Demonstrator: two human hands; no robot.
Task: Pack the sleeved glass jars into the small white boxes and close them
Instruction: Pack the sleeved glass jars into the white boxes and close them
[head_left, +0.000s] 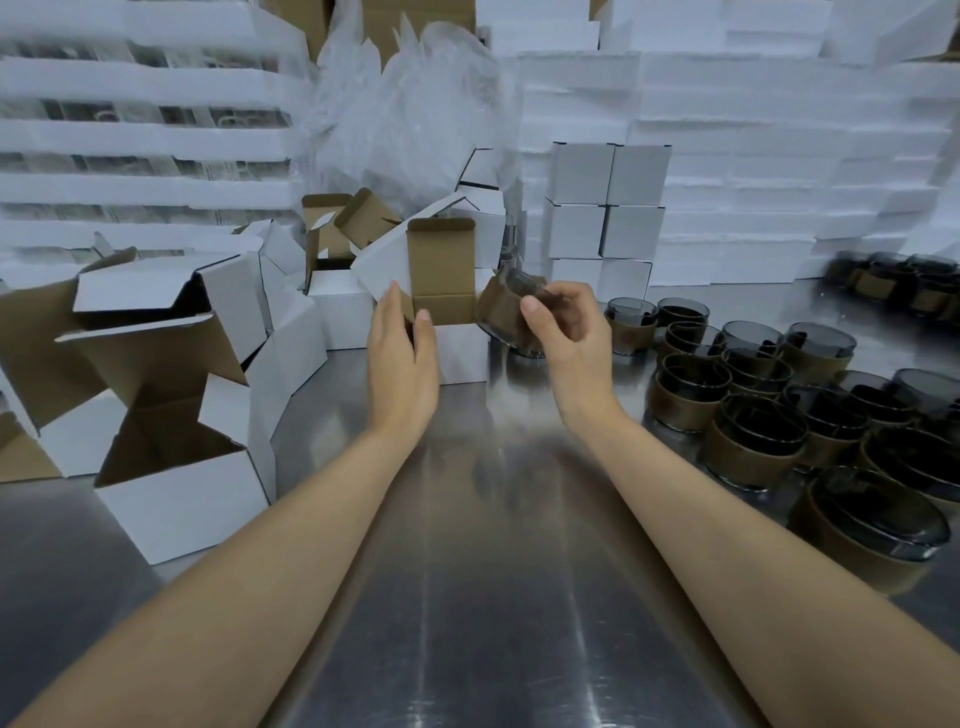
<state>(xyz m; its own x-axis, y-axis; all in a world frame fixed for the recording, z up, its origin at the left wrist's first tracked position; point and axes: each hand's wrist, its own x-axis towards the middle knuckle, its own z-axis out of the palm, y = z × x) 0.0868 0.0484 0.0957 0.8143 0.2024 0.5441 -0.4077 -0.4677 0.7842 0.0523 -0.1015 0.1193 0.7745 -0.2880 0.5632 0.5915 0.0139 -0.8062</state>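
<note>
A small white box (460, 353) with a brown inside stands on the metal table, its lid flap (440, 260) up. My left hand (402, 358) holds the box's near left side, thumb and fingers around the edge. My right hand (569, 338) grips a dark glass jar in a brown sleeve (506, 312), tilted, just right of the box's open top. The jar is blurred. Several more sleeved jars (758, 395) stand on the right of the table.
Open white boxes (176, 467) pile up at the left. Closed white boxes (605, 208) are stacked behind the jar. Foam sheets (779, 156) and bubble wrap (405, 104) fill the back. The steel table (493, 571) runs toward me.
</note>
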